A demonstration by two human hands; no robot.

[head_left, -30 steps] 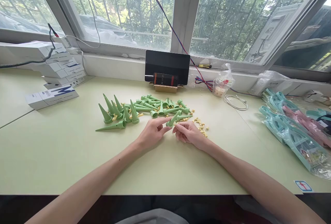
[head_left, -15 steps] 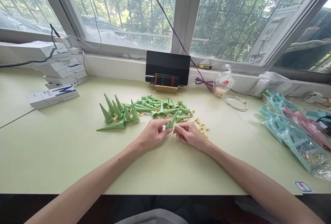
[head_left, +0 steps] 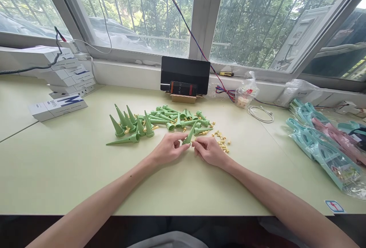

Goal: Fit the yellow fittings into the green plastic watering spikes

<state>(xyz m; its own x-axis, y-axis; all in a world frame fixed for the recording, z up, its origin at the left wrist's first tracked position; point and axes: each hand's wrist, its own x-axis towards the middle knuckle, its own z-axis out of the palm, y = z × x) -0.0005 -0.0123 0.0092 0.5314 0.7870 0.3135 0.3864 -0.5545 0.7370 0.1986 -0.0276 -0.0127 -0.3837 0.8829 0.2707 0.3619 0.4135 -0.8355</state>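
My left hand (head_left: 170,148) pinches a green plastic watering spike (head_left: 190,133) by its wide base, the point tilted up and to the right. Close against that base, the fingers of my right hand (head_left: 210,150) are pinched on a small pale yellow valve (head_left: 193,140), mostly covered by the fingertips. Behind both hands lies a heap of green spikes (head_left: 162,116), some with yellow pieces attached. To the left, several spikes (head_left: 117,126) stand upright, and another spike (head_left: 123,140) lies on its side. Loose yellow valves (head_left: 223,141) are scattered just beyond my right hand.
A phone (head_left: 183,88) leans on a dark tablet (head_left: 185,70) at the back. White boxes (head_left: 58,107) are stacked at left. A bagged cup (head_left: 245,93) and a coiled white cable (head_left: 260,114) sit at back right. Wrapped teal plastic items (head_left: 323,148) lie at far right.
Both hands stay nearly in place. The held spike has shifted very slightly left and stands a little differently between the fingers. The piles look the same.
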